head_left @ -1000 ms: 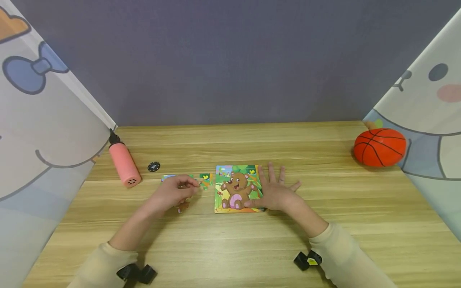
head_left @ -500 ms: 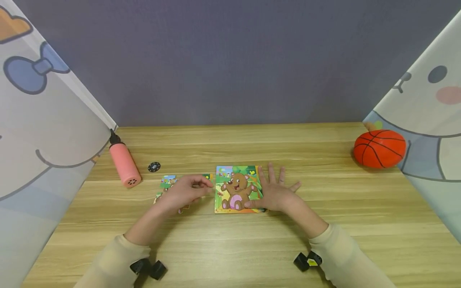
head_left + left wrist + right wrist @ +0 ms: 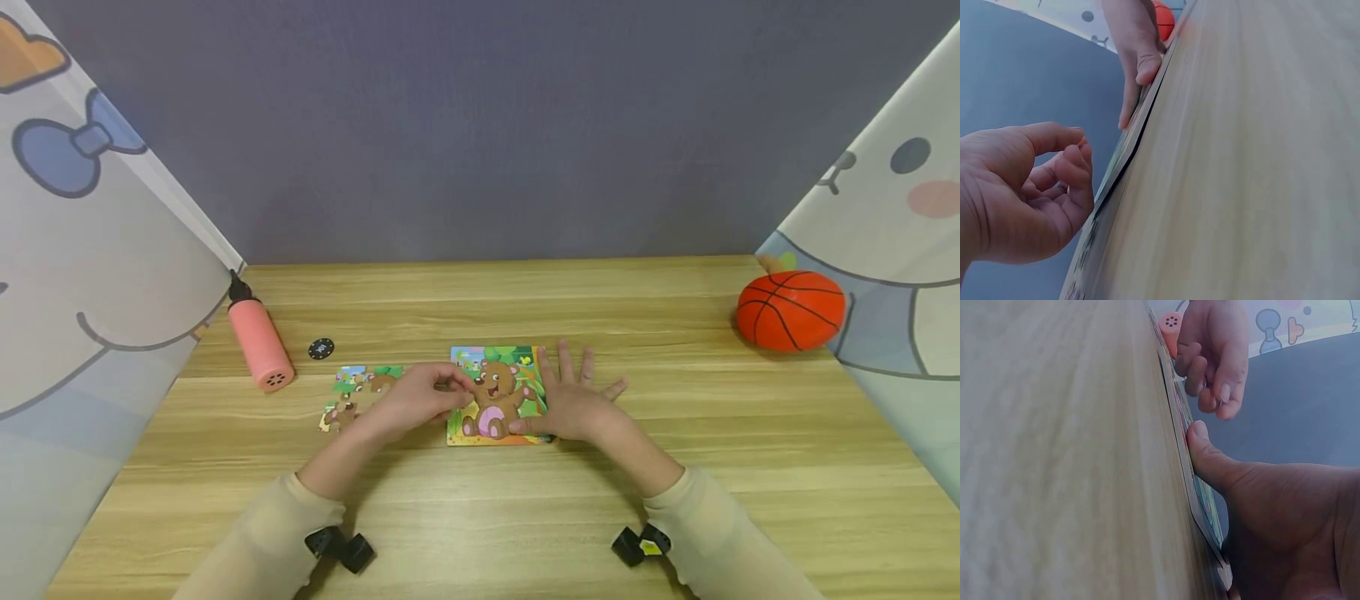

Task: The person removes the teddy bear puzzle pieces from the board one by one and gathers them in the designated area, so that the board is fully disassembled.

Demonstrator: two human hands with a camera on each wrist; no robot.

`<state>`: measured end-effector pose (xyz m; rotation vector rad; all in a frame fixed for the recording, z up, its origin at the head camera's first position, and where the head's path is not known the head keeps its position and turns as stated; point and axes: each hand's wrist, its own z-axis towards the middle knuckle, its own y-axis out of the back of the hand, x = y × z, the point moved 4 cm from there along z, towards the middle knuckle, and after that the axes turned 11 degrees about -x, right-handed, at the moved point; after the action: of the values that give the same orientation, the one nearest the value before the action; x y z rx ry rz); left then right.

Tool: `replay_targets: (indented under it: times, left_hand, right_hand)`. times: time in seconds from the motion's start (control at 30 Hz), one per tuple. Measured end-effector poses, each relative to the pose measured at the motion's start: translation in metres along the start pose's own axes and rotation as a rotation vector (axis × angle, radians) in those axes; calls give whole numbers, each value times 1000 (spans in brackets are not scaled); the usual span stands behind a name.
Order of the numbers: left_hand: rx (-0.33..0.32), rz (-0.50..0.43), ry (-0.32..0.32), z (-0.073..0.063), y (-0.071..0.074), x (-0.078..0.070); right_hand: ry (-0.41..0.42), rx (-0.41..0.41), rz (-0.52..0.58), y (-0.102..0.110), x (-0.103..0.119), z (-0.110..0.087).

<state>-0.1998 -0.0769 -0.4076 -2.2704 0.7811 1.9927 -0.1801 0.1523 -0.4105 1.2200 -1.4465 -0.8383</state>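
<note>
A square bear-picture puzzle board (image 3: 491,417) lies flat on the table in the head view. My right hand (image 3: 573,408) rests spread on its right edge, with the thumb over the lower part of the picture. Over the board's left edge hovers my left hand (image 3: 420,396), its fingers loosely curled and the thumb close to the index finger. No piece shows between them in the left wrist view, where the left hand (image 3: 1029,194) is apart from the board. Several loose bear puzzle pieces (image 3: 341,412) lie left of the board, partly hidden by the left hand and forearm.
A pink hand pump (image 3: 258,342) with a black nozzle lies at the left, beside a round black chip (image 3: 321,348). A red toy basketball (image 3: 790,310) sits at the far right. A grey panel (image 3: 480,133) stands behind the wooden table (image 3: 487,533).
My left hand has moved right, from above the loose pieces to over the left edge of the board. The right hand stays in place.
</note>
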Motion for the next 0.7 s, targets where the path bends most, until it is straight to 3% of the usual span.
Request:
replay_targets:
  times: [0.33,0.7]
  left_hand:
    - [85,-116,-7,9,-19,-3]
    - [135,-139,2,18,-33,-5]
  right_hand:
    - [8,-13,-3,0,1,-1]
    - [13,-13,4,0,0,-1]
